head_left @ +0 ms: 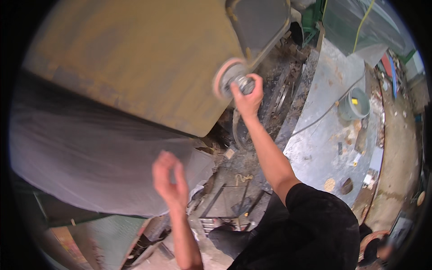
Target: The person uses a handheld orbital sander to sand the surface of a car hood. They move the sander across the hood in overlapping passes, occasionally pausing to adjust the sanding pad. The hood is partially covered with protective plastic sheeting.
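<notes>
- Head view, looking down: the right hand (247, 95) reaches far forward, fingers wrapped around a small metal power tool (243, 83), probably a grinder, though its body is mostly hidden by the grip.
- The tool's pinkish round disc (223, 76) sits against the lower edge of a large rusty yellow-brown metal panel (135, 58), which fills the far left; the arm looks stretched out to keep the disc pressed on that edge.
- The left hand (170, 182) hangs free in the near middle, fingers loosely curled and holding nothing, clear of the disc.
- Below the panel lies a broad grey curved sheet (90, 157) at left.
- To the right, a grey bucket (354, 103) with a small yellow patch inside stands on a pale scuffed floor slab (324, 135), a thin cable (324, 112) trailing past it.
- Small scraps and a flat white packet lie far right, too small to identify.
</notes>
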{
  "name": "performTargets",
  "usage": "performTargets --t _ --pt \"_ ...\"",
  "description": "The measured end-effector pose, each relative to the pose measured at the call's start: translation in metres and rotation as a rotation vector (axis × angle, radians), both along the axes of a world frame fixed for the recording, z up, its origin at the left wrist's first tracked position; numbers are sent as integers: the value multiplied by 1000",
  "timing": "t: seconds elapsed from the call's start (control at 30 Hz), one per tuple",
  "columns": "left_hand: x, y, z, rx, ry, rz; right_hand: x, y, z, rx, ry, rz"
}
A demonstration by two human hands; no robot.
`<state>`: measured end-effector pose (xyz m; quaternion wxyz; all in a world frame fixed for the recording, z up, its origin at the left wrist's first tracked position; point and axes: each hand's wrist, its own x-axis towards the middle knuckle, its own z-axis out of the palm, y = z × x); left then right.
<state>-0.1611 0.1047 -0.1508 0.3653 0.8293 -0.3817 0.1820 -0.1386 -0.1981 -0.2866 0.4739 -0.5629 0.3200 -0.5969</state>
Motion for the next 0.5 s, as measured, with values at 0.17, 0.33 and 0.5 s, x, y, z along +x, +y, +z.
performTargets --t 0.17,0.33,0.5 --pt "121 -100 97 206 -964 -63 8 113 -24 -279 48 228" --pt "157 -92 124 371 -1391 179 18 87 -19 -143 -18 133" --pt "173 -110 110 345 -1419 111 26 5 -63 95 -72 -32"
